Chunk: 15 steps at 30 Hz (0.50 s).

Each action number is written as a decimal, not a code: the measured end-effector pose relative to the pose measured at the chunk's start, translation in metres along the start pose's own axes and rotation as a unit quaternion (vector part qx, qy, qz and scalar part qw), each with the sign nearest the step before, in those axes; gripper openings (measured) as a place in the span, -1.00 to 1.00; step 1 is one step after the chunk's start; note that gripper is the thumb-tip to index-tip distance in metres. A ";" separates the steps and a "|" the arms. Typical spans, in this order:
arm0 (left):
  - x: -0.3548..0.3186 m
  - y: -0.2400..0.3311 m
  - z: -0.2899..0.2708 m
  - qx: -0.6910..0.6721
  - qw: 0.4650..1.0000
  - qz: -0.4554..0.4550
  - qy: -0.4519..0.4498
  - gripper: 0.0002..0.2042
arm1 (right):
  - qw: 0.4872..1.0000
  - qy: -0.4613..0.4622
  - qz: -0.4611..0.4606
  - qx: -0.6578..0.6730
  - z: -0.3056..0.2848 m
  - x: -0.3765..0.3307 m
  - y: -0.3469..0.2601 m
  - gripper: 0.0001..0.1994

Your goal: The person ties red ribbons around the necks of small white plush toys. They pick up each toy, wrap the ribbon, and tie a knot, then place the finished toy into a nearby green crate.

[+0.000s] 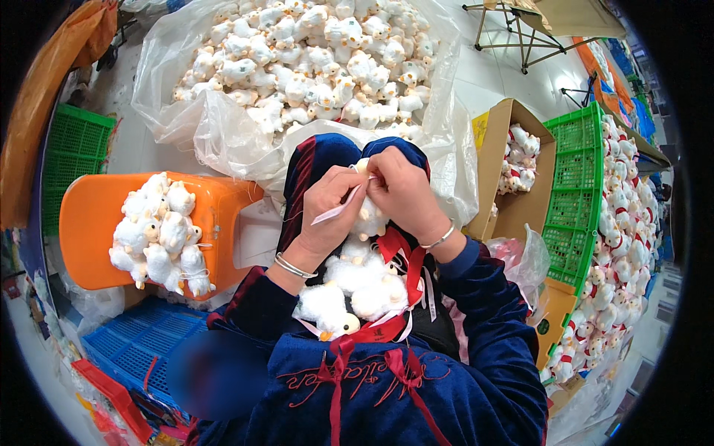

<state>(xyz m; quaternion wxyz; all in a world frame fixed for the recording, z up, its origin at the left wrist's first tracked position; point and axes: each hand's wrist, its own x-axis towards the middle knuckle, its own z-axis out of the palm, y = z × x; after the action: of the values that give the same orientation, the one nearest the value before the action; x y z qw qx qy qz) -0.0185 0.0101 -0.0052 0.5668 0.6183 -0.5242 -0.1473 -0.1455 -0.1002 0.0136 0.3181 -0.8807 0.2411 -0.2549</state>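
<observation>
My left hand (327,212) and my right hand (405,197) meet over my lap around one small white plush duck (370,217). The left hand pinches a pale pink ribbon strip (336,209) against the toy, and the right hand grips the toy's top with its fingers closed. Below the hands, several more white plush ducks (357,286) lie in my lap among red ribbons (394,249). One of them shows an orange beak at the lower left.
A big clear plastic bag (223,134) of white plush ducks lies ahead. An orange stool (89,238) at left carries several ducks. A cardboard box (497,160) and a green crate (576,193) with ribboned ducks stand at right. A blue crate (134,338) sits lower left.
</observation>
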 end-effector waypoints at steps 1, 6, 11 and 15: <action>0.000 0.000 0.000 -0.003 1.000 0.004 0.001 -0.91 | 0.999 0.023 -0.036 -0.019 0.003 -0.002 0.000 -0.90; -0.001 -0.002 0.002 0.004 1.000 0.026 -0.016 -0.89 | 0.998 -0.057 -0.031 0.001 -0.010 -0.004 0.002 -0.92; -0.007 -0.005 -0.003 -0.004 0.999 0.026 -0.020 -0.85 | 0.961 -0.249 0.071 0.101 -0.047 0.011 0.008 -0.91; -0.005 -0.005 -0.001 0.005 0.999 0.042 -0.012 -0.81 | 0.958 -0.252 0.072 0.118 -0.049 0.015 0.012 -0.86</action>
<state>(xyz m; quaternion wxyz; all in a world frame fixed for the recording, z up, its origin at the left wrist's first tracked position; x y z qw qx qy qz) -0.0177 0.0139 -0.0113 0.5632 0.5963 -0.5574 -0.1283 -0.1669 -0.1386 0.0422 0.4878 -0.8528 0.1845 -0.0276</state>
